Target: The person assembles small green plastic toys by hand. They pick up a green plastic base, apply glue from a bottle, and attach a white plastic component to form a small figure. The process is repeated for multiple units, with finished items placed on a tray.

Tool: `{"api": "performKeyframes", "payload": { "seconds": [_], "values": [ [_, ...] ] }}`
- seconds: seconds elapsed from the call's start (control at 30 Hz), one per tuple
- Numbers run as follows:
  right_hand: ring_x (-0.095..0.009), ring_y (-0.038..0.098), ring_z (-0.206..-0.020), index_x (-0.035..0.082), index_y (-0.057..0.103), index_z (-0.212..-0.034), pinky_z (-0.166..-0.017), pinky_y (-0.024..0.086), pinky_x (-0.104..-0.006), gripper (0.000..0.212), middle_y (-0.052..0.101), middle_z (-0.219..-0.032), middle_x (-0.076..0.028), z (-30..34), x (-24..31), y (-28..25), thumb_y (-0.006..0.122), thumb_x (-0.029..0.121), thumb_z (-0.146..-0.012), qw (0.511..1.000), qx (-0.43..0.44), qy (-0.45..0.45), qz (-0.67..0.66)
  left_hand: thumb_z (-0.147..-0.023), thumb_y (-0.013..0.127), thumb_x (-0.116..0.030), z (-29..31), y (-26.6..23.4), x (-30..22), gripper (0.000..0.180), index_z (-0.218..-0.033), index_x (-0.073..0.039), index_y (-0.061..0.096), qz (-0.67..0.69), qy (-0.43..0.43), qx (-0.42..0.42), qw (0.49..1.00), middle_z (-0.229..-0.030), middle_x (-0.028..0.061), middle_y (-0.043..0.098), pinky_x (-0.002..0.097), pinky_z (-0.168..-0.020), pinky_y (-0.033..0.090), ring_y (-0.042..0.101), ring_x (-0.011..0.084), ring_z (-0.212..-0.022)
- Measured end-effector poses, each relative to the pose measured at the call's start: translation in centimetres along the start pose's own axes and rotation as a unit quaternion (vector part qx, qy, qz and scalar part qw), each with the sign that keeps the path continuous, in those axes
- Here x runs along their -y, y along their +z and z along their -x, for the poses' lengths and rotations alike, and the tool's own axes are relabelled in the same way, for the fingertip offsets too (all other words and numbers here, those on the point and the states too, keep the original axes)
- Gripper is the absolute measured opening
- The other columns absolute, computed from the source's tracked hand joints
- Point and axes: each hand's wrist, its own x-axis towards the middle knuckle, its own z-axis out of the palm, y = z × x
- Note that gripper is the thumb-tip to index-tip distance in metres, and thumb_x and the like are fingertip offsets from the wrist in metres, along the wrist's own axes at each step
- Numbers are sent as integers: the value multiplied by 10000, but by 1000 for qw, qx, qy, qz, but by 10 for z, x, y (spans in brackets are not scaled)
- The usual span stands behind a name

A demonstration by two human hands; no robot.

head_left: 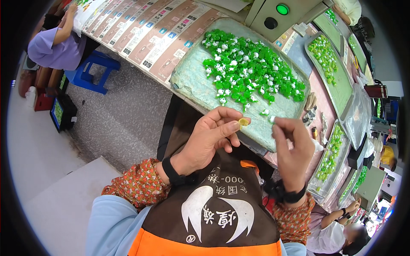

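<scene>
Between the thumb and index finger of my left hand [211,133] is a small yellow cup-shaped piece [244,122], held just off the near edge of the tray. My right hand [294,147] pinches a small white piece [272,120] at its fingertips, over the tray's near right side. The pale metal tray [185,77] carries a heap of small green-and-white plastic figures [239,55], spread mostly across its far half. One loose figure [265,112] lies apart from the heap, close to my right fingertips.
A machine with a lit green button [282,9] stands behind the tray. More trays [341,96] of green pieces and a clear plastic bag [358,113] are at the right. A blue stool [92,70] and a person in purple [55,49] are at the left.
</scene>
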Motion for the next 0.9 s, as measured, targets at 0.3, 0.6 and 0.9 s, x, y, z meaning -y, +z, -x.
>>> {"api": "performKeyframes", "payload": {
  "seconds": [0.3,0.6,0.9],
  "values": [
    [-294,685,-771,-1,678,-1029,-657,553,-357,294,706,-934,-156,27,23,39,764,-110,-770,984,-88,-155,1,-985,669,-126,1,4,-1,241,-1198,-65,574,-7,-2,16,1000,-1265,155,671,187,-572,550,681,110,-752],
    [-268,688,-794,11,669,-1011,-681,551,-334,262,697,-934,-157,27,23,44,748,-124,-800,986,-81,-143,7,-971,679,-84,3,4,-2,227,-1171,-72,573,-29,-9,6,1000,-1239,136,679,194,-572,550,675,102,-757],
    [-265,680,-783,16,667,-1011,-665,544,-330,266,693,-931,-153,29,20,42,746,-122,-799,988,-73,-136,-8,-963,681,-66,4,5,-3,196,-1132,-64,583,-63,-5,8,998,-1236,151,685,206,-588,553,669,101,-764]
  ]
}}
